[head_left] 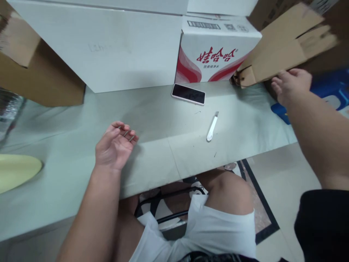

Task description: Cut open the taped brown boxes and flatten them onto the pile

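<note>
My left hand point(116, 145) is held over the table with its palm up, fingers loosely curled and apart, holding nothing. At the right, my right hand point(293, 83) has its fingers curled at the lower edge of a folded brown cardboard box point(275, 60); part of the grip is hidden. The box is tilted, and its far end is blurred. A white utility knife point(212, 128) with its blade out lies on the table between my hands. Behind it, a phone point(188, 94) with a dark screen rests face up.
A large white box point(131, 47) and a red-and-white carton point(215, 54) line the back of the cloth-covered table point(152, 156). To the left are a brown carton point(54, 80) and a pale yellow oval object point(19, 171). Something blue point(329, 89) stands beyond my right arm.
</note>
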Action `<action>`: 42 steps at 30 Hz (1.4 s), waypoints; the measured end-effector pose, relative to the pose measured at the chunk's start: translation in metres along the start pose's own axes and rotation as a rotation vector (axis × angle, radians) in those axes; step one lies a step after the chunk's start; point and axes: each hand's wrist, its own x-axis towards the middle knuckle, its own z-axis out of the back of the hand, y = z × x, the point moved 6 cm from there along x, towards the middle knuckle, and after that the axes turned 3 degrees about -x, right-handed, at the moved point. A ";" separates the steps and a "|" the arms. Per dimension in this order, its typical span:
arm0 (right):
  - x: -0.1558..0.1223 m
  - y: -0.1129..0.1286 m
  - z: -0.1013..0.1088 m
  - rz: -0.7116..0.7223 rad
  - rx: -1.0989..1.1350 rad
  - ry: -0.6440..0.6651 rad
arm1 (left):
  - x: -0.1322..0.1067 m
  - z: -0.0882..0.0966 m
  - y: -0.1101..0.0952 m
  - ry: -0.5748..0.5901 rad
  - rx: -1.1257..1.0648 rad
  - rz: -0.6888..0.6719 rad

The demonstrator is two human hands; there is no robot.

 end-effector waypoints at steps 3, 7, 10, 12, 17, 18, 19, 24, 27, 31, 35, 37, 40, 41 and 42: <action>-0.030 -0.017 -0.015 -0.238 0.055 0.127 | 0.001 -0.003 -0.002 0.000 -0.008 -0.003; -0.072 -0.037 -0.017 -0.327 0.062 0.278 | 0.001 -0.005 -0.004 0.031 -0.004 0.004; -0.090 -0.035 -0.020 -0.288 0.042 0.378 | -0.002 -0.004 -0.007 0.030 -0.013 -0.010; -0.101 -0.021 -0.030 -0.211 0.029 0.458 | -0.005 -0.003 -0.010 0.039 -0.031 -0.023; -0.168 0.059 -0.100 0.267 -0.072 0.777 | -0.012 0.000 -0.025 0.091 -0.056 -0.131; -0.190 0.080 -0.119 0.387 -0.085 0.837 | -0.013 0.002 -0.030 0.095 -0.045 -0.162; -0.213 0.101 -0.139 0.502 -0.087 0.887 | -0.014 0.005 -0.034 0.097 -0.034 -0.189; -0.340 0.206 -0.236 0.906 0.010 1.118 | -0.018 0.021 -0.054 0.105 -0.030 -0.257; -0.396 0.263 -0.283 0.988 0.037 1.124 | -0.020 0.030 -0.062 0.105 -0.051 -0.275; -0.445 0.318 -0.323 1.101 0.034 1.149 | -0.022 0.038 -0.068 0.097 -0.054 -0.293; -0.463 0.324 -0.331 1.051 0.066 1.271 | -0.021 0.048 -0.069 0.034 -0.035 -0.313; -0.458 0.311 -0.318 0.980 0.143 1.316 | -0.020 0.059 -0.068 -0.090 -0.062 -0.344; -0.433 0.281 -0.276 0.879 0.269 1.297 | -0.022 0.081 -0.070 -0.348 -0.093 -0.466; -0.421 0.269 -0.257 0.840 0.319 1.271 | -0.024 0.086 -0.071 -0.421 -0.086 -0.514; -0.409 0.257 -0.236 0.807 0.373 1.236 | -0.026 0.090 -0.072 -0.479 -0.074 -0.558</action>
